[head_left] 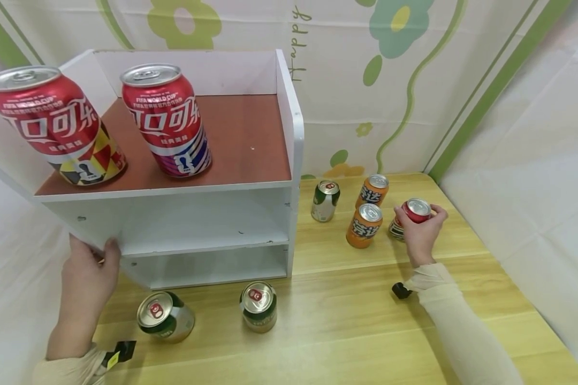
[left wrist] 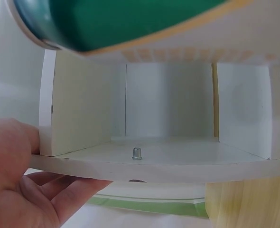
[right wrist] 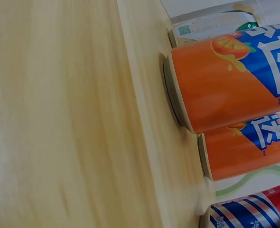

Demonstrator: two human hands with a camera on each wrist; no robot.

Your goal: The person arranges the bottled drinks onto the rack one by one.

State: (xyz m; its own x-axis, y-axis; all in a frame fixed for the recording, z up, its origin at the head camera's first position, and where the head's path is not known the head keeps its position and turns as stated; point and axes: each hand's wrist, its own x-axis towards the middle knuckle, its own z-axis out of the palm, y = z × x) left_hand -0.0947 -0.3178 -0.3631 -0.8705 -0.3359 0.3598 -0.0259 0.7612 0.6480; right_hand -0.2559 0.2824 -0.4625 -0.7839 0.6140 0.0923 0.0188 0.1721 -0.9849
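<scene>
Soft, bright light was spread over the head view. The white cabinet (head_left: 212, 220) was shaded inside, and a faint shadow was cast on the worktop (head_left: 327, 342) beside the right sleeve (head_left: 462, 326). The top-left can (head_left: 53, 125) was stretched by the lens. Both wrist views were dimmer, and the close green can (left wrist: 140, 21) was blurred.

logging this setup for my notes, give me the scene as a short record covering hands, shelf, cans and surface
left hand: grips the left side of the white shelf unit
right hand: holds the striped red can near its top
on top of unit: yellow-patterned red can, purple-patterned red can
in front of unit: left green-topped can, right green-topped can
right of unit: green-and-white can, farther orange can, nearer orange can
surface: wood-grain table
backdrop: floral sheet
</scene>
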